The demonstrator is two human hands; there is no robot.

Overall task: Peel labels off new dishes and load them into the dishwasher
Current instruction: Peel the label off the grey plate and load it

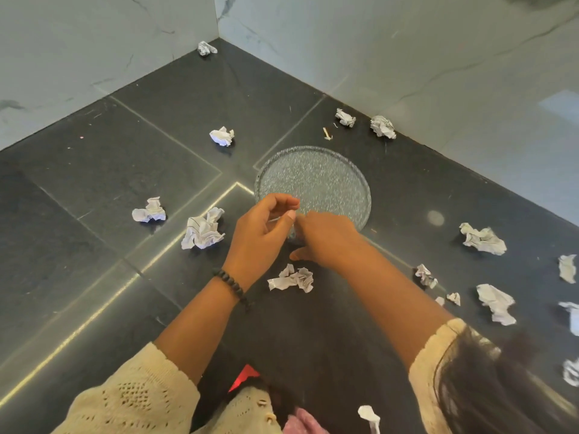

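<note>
A dark stone counter (156,170) is spread beneath the grip, closed in by pale marble walls (407,57) beyond it. A clear textured glass plate (313,180) is laid flat just beyond the hands, its near rim hidden under them. Crumpled paper scraps (203,228) are scattered on every side of the grip. The left hand (263,236) is curled, thumb and forefinger pinched on something too small to identify; the right hand (326,239) is bent over the rim, its fingertips hidden. A label could be torn and residue left if peeled hastily; the plate could be slid or chipped if unsteadied.
</note>
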